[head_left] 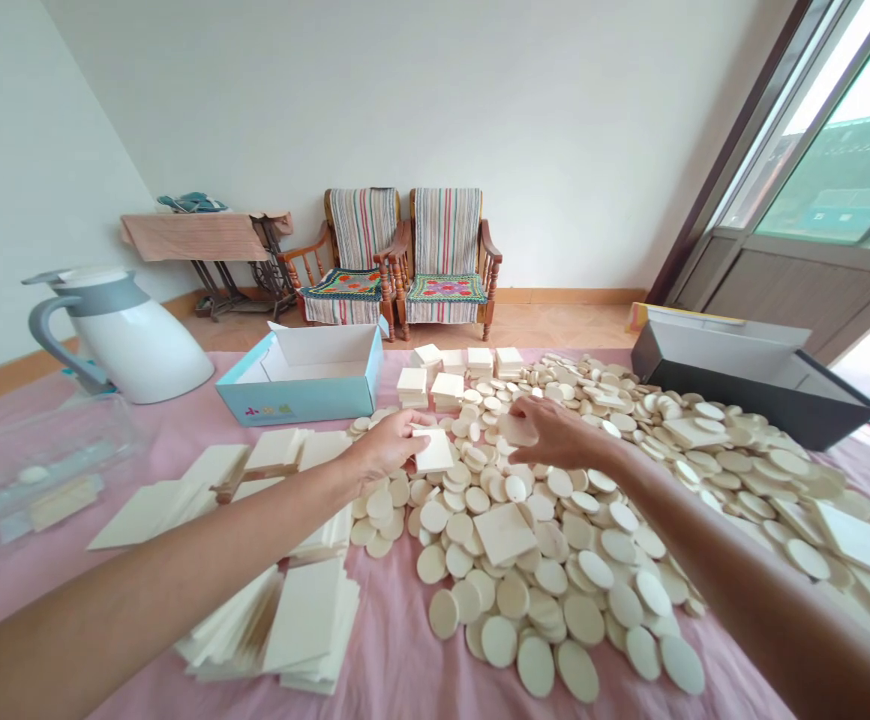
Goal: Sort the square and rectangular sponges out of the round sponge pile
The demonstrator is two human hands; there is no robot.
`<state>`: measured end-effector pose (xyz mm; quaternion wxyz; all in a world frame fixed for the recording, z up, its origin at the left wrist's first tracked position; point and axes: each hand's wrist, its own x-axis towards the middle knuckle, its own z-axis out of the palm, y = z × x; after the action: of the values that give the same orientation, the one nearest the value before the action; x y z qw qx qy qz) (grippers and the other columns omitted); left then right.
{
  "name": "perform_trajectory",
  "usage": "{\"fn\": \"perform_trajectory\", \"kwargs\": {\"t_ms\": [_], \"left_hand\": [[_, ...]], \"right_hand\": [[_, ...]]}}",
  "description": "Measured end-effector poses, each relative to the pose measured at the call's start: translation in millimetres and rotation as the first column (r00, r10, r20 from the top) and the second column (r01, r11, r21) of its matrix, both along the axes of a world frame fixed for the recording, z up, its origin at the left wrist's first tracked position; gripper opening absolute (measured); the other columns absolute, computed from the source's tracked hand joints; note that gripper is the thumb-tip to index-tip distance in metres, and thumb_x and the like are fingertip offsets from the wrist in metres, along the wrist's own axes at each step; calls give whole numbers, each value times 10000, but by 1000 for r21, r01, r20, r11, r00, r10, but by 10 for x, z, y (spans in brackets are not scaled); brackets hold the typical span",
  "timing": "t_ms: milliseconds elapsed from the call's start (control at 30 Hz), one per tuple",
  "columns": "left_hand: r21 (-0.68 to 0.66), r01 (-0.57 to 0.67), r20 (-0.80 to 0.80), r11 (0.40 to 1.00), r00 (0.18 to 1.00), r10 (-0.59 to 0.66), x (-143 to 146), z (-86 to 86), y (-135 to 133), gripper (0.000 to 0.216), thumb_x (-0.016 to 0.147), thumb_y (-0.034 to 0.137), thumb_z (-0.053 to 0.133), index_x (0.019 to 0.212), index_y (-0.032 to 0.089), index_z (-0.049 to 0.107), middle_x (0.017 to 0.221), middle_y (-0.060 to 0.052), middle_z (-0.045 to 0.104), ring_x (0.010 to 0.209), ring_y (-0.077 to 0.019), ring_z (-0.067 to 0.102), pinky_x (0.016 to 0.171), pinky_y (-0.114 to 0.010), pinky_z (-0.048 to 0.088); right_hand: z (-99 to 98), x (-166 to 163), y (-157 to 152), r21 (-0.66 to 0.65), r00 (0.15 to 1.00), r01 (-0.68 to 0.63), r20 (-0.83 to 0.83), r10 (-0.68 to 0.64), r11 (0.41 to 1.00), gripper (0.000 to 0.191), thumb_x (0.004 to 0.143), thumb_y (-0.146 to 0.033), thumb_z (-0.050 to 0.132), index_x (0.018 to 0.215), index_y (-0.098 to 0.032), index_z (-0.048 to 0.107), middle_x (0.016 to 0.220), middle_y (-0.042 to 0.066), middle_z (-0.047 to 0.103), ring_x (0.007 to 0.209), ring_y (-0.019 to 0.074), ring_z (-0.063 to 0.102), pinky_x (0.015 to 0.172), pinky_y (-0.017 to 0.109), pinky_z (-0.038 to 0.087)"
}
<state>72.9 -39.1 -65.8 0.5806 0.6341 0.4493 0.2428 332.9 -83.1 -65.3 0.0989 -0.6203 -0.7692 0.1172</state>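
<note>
My left hand (388,445) is closed on a small stack of pale square wooden pieces (432,450), held just above a wide heap of round pale wooden discs (555,580). My right hand (555,432) pinches another pale square piece (516,429) at the top of the heap, a little to the right of the left hand. A loose square piece (505,532) lies on the discs below both hands. Short stacks of squares (435,385) stand behind the hands.
Piles of larger pale boards (285,620) lie at the left on the pink cloth (397,665). An open light-blue box (307,375), a white jug (124,335), a clear plastic box (37,465) and a black box (750,385) ring the heap. Two chairs (405,260) stand beyond.
</note>
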Motion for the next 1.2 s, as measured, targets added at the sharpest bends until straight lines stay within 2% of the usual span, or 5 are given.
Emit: {"fn": "perform_trajectory", "kwargs": {"t_ms": [200, 500, 700, 833, 1200], "left_hand": [[-53, 27, 40, 998, 999, -25, 150, 46, -81, 370, 748, 150, 547, 1115, 148, 594, 664, 12, 593, 499, -91, 535, 456, -185, 407], [-96, 0, 131, 995, 991, 12, 59, 108, -159, 412, 744, 133, 522, 1152, 148, 578, 647, 11, 592, 487, -95, 517, 469, -201, 395], [-37, -111, 167, 993, 979, 116, -107, 263, -44, 339, 853, 172, 520, 1191, 153, 501, 1069, -111, 646, 776, -144, 656, 624, -238, 460], [7, -167, 134, 986, 977, 164, -249, 289, 32, 264, 883, 158, 489, 1145, 135, 508, 1007, -109, 660, 753, -138, 641, 638, -252, 458], [-12, -206, 83, 978, 975, 207, -387, 184, 94, 247, 874, 143, 492, 1117, 112, 523, 922, -79, 651, 676, -119, 626, 586, -235, 456]], "right_hand": [[129, -695, -198, 239, 947, -230, -167, 273, 943, 583, 656, -389, 794, 1138, -162, 556, 1123, 130, 584, 1049, 268, 525, 890, 412, 440], [130, -831, -103, 202, 913, -302, -218, 344, 932, 632, 664, -446, 793, 1174, -160, 554, 1137, 132, 600, 1059, 267, 544, 877, 389, 448], [153, -695, 520, 228, 996, -49, -56, 64, 972, 513, 719, -507, 720, 1031, -125, 580, 1013, 136, 614, 934, 255, 573, 800, 355, 444], [67, -641, 1053, 265, 994, 95, 30, -107, 959, 586, 715, -556, 699, 1084, -126, 549, 1083, 160, 601, 1027, 290, 553, 851, 369, 427], [-74, -715, 1386, -26, 987, 37, 157, -32, 999, 780, 667, -593, 693, 1265, -138, 482, 1215, 178, 591, 1134, 338, 529, 917, 470, 413]]}}
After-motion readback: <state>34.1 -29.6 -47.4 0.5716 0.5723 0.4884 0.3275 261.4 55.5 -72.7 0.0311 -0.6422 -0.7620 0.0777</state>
